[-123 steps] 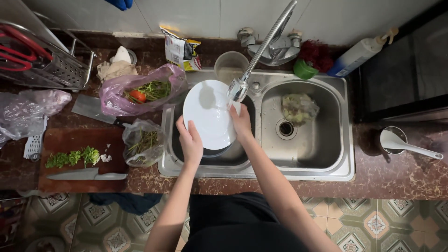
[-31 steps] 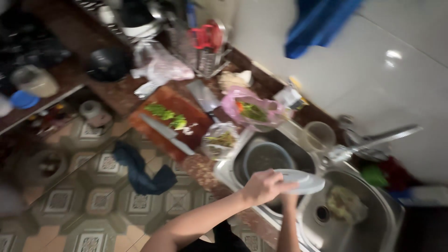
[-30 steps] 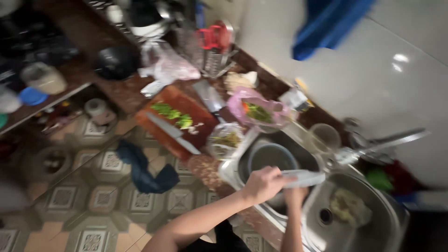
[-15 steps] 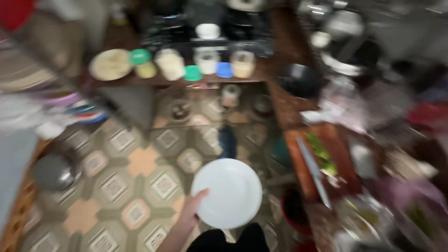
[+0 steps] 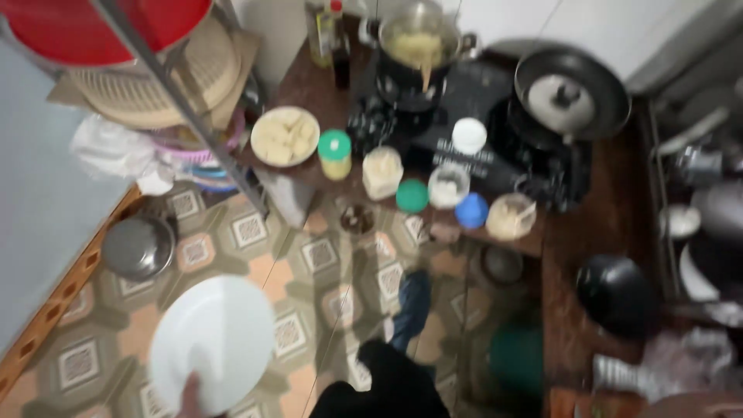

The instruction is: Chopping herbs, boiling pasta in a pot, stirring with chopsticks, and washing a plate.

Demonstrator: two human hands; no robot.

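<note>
- One hand [image 5: 193, 396], mostly cut off at the bottom edge, grips the round white plate [image 5: 210, 344] by its lower rim, over the patterned tile floor [image 5: 309, 255]; which hand cannot be told.
- A steel pot [image 5: 422, 35] at the wooden counter's [image 5: 611, 224] back edge holds pale food; a shallow bowl [image 5: 285, 136] near its left end holds pale pieces.
- Lidded jars [image 5: 383, 172] along the front edge are blurred.

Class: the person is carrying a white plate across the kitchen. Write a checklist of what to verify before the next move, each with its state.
1. Plate held: ok, a hand grips its lower edge.
2. Which hand holds it: cannot tell.
3. Other hand free: cannot tell, out of view.
4. Plate empty: ok, nothing on it.
5. Floor ahead: not ok, metal bowl and dark cloth lie there.
6. Counter space: not ok, crowded with jars.
</note>
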